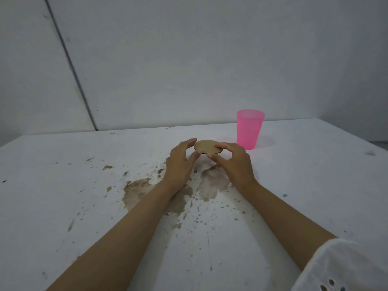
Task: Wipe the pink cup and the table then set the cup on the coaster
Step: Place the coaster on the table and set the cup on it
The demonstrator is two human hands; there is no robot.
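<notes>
cup (pixel 249 130) stands upright on tabletop (pixel 315 185), right of centre toward the back, just beside coaster (pixel 206 147), not on it. left hand (pixel 179 162) and right hand (pixel 234 162) both grip coaster by its edges, fingers (pixel 221 146) curled over the rim, thumbs on the near side. can't tell if coaster is lifted or lying flat. brown stains (pixel 136 192) and specks spread over tabletop under the forearms. white sleeve (pixel 346 267) at lower right.
</notes>
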